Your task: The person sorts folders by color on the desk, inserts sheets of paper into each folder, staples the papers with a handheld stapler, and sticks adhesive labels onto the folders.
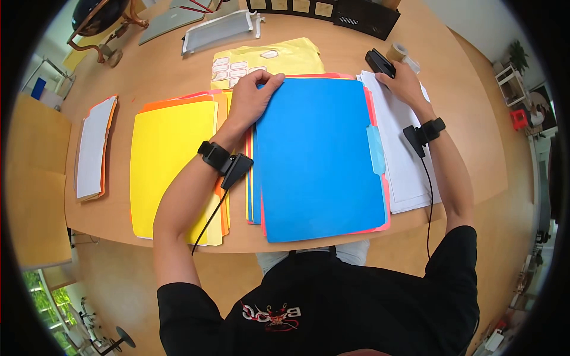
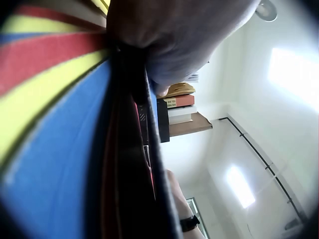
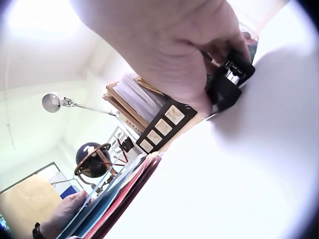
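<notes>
A blue folder (image 1: 320,160) lies on top of a stack of red, light blue and yellow folders. The left hand (image 1: 252,98) pinches its upper left corner, thumb on the blue face; in the left wrist view, folder edges (image 2: 60,144) fan out beside that hand (image 2: 174,35). Over the top of the white papers (image 1: 404,160), the right hand (image 1: 407,86) holds a black stapler (image 1: 380,63). The right wrist view shows the stapler (image 3: 232,82) under the fingers of this hand (image 3: 174,55), close to the white sheet (image 3: 214,174).
A yellow folder stack (image 1: 172,172) lies left of the blue folder, with a smaller paper stack (image 1: 95,148) at the far left. Behind are a yellow envelope (image 1: 267,62), a clear tray (image 1: 219,32), a globe (image 1: 98,18), a black organizer (image 1: 365,21) and a tape roll (image 1: 396,52).
</notes>
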The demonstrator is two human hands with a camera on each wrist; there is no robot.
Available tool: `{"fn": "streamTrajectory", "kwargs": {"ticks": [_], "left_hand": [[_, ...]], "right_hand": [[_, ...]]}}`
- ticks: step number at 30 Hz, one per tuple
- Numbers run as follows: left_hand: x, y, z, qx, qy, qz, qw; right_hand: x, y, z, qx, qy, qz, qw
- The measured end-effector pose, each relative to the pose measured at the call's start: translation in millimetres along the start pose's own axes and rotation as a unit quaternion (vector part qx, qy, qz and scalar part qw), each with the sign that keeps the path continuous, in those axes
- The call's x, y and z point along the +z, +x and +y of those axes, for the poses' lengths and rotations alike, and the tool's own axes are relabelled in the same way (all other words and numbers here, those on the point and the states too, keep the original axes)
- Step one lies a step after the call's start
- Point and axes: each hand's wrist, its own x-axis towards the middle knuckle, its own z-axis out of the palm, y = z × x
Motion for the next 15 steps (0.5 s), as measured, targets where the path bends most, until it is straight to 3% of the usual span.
{"fn": "streamTrajectory", "kwargs": {"ticks": [3,5,6,8,9,11,15], "left_hand": [[-1,3,-7,0.015,-0.019,-0.031,0.999],[-5,3,-5,0.038,-0.021,-0.053,0.998],[-8,2,3,0.021,-0.021,-0.090,0.995],[-11,1,9,0.004,-0.014,-0.129,0.992],[-9,1,10,-0.011,-0.028,-0.140,0.990],[-8,0,13,-0.046,-0.049,-0.162,0.985],[-6,-2,12,-0.049,-0.055,-0.168,0.983]], "right_hand": [[-8,-5,-22,0.008,-0.077,0.048,0.996],[-11,-5,-41,-0.079,-0.060,0.101,0.990],[-6,-4,-51,-0.079,-0.057,0.101,0.990],[6,0,-76,-0.195,0.125,0.096,0.968],[8,3,-93,-0.193,0.130,0.098,0.968],[11,10,-126,-0.244,0.170,-0.043,0.954],[47,23,-168,-0.296,0.214,-0.069,0.928]]}}
